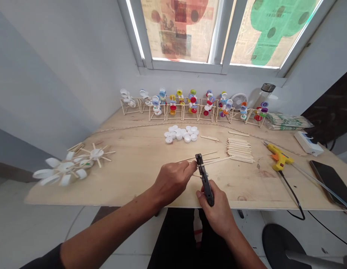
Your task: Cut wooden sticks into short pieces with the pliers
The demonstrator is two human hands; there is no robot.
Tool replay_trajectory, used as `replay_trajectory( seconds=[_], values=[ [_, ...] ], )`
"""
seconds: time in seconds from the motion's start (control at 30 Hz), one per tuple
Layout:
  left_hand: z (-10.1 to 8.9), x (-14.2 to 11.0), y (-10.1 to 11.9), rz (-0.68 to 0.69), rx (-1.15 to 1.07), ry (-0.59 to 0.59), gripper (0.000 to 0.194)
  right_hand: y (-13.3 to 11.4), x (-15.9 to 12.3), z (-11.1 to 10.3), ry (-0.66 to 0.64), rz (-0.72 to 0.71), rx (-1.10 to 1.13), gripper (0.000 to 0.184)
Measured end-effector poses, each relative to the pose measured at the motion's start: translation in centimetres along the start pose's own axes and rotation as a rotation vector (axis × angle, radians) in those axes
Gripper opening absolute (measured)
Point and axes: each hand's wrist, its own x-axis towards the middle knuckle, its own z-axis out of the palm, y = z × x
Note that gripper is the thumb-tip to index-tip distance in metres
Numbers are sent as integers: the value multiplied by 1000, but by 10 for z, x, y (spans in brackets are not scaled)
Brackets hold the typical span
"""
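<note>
My right hand [216, 213] is wrapped round the handles of black cutting pliers [205, 179], whose jaws point away from me over the wooden board [128, 175]. My left hand [173, 181] pinches a thin wooden stick [197, 158] right at the pliers' jaws. Two or three more long sticks lie fanned out just past the jaws. A neat pile of short sticks [239, 149] rests further right.
White bottle caps [181, 133] sit in a heap mid-board. A row of stick-and-cap models [193, 104] lines the back edge under the window. White cap wheels [68, 166] lie at the left. A yellow glue gun [278, 157], a phone [331, 181] and a small fan [237, 100] are at the right.
</note>
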Motion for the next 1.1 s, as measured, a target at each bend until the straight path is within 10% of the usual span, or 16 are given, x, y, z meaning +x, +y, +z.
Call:
replay_trajectory(
  seconds=[0.5, 0.9, 1.1],
  values=[
    [-33, 18, -8, -103, -644, -350, 27, 3, -6, 3, 25, -55, -32, 11],
    [0, 1, 4, -10, 107, 111, 15, 5, 2, 6, 80, -75, -80, 18],
    [4, 2, 5, 18, 86, 157, 14, 5, 1, 5, 82, -62, -67, 18]
  ],
)
